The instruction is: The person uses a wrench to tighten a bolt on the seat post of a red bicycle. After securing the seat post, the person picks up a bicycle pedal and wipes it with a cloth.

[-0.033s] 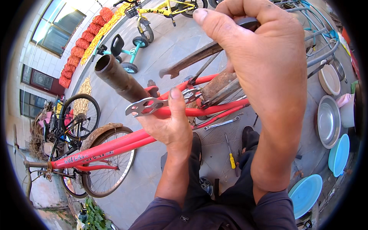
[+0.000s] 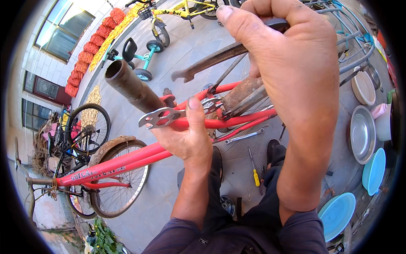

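A red bicycle frame (image 2: 118,163) lies across the middle, with a rusty tube (image 2: 129,86) sticking up toward me. My left hand (image 2: 186,142) grips a flat silver multi-hole wrench (image 2: 163,117), thumb pressed on top, its far end seated on a fitting where the red tubes meet. My right hand (image 2: 292,72) is raised close to the camera, closed around the handle of a long dark rusty spanner (image 2: 211,61). The spanner's open jaw points left, above the frame. My legs and dark shoes show below on the paved ground.
A yellow-handled screwdriver (image 2: 255,174) and a slim wrench (image 2: 245,136) lie on the ground by my feet. Metal bowls (image 2: 362,133) and blue plastic lids (image 2: 336,213) sit on the right. A teal tricycle (image 2: 141,55), a yellow bicycle (image 2: 182,10), a black bicycle (image 2: 86,127) and orange net sacks (image 2: 93,46) stand to the left and behind.
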### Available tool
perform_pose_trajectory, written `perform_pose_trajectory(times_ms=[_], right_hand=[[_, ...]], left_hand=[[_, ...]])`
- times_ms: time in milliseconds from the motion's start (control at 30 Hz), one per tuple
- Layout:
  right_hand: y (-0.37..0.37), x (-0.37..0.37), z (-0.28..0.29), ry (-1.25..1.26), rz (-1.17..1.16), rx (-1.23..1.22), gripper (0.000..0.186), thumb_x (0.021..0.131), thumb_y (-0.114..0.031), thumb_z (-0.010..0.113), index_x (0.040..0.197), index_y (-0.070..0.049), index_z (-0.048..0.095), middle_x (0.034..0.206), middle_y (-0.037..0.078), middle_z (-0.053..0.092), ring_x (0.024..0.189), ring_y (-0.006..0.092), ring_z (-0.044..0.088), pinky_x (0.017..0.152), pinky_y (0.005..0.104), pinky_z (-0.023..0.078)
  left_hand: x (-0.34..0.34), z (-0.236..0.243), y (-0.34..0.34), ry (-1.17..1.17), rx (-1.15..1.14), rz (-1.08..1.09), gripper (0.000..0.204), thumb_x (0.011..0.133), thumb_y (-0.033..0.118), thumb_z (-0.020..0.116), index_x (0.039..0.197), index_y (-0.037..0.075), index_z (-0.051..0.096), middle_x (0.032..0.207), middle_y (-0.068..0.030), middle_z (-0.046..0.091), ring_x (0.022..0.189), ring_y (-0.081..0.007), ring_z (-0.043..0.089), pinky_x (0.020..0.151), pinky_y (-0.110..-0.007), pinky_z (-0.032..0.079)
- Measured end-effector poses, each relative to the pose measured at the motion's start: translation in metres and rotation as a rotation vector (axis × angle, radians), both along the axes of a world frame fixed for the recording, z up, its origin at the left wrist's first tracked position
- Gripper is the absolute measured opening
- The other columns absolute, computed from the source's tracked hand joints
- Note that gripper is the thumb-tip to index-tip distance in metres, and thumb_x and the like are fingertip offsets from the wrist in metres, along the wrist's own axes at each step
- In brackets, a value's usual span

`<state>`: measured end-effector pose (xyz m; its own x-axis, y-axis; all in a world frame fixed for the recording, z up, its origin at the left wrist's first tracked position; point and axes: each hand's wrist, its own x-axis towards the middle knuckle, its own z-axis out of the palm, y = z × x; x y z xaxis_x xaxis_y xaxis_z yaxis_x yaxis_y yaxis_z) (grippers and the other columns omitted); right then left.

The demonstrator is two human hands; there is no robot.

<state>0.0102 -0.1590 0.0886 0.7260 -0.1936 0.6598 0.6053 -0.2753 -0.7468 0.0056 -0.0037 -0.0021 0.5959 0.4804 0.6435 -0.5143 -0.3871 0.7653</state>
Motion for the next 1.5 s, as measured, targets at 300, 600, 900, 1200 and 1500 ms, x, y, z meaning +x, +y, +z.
perform_pose_trajectory(times_ms=[300,600,900,1200,1500], right_hand=[[0.010,0.004,-0.004,-0.026,0.002,0.040,0.023,0.092,-0.023,0.067,0.095,-0.001,0.067,0.075,0.002,0.065,0.051,0.0009,0.047,0.043,0.0163,0.034],[0.009,0.003,-0.003,-0.033,0.001,0.055,0.023,0.093,-0.024,0.066,0.096,-0.001,0.066,0.075,0.002,0.065,0.051,0.0008,0.047,0.043,0.0162,0.034],[0.010,0.003,-0.004,-0.038,0.005,0.058,0.024,0.094,-0.025,0.064,0.097,-0.001,0.066,0.076,0.002,0.065,0.051,0.0008,0.046,0.043,0.0161,0.033],[0.011,0.003,-0.004,-0.038,0.008,0.049,0.024,0.095,-0.025,0.063,0.097,-0.001,0.066,0.076,0.002,0.065,0.051,0.0007,0.046,0.044,0.0160,0.033],[0.012,-0.003,-0.002,-0.039,0.018,-0.004,0.025,0.096,-0.026,0.062,0.098,-0.001,0.066,0.076,0.002,0.066,0.051,0.0007,0.045,0.044,0.0159,0.033]], left_hand=[[0.001,-0.001,0.003,-0.012,0.006,-0.013,0.043,0.083,0.028,0.078,0.103,0.000,0.052,0.085,-0.0061,0.058,0.073,-0.0122,0.054,0.069,-0.027,0.047],[0.002,-0.001,0.000,-0.019,0.012,0.015,0.046,0.082,0.027,0.078,0.107,0.000,0.051,0.086,-0.0063,0.058,0.073,-0.0127,0.056,0.069,-0.027,0.048],[0.001,0.000,0.001,-0.005,0.004,-0.003,0.045,0.083,0.028,0.078,0.106,0.000,0.052,0.088,-0.0066,0.058,0.074,-0.0128,0.056,0.070,-0.028,0.049],[0.001,-0.001,0.001,-0.004,0.011,0.006,0.044,0.083,0.028,0.078,0.105,0.000,0.052,0.086,-0.0065,0.058,0.073,-0.0127,0.056,0.069,-0.028,0.048],[0.002,-0.002,0.000,-0.009,-0.013,-0.008,0.047,0.082,0.032,0.078,0.105,0.000,0.052,0.087,-0.0061,0.057,0.074,-0.0128,0.055,0.070,-0.028,0.047]])
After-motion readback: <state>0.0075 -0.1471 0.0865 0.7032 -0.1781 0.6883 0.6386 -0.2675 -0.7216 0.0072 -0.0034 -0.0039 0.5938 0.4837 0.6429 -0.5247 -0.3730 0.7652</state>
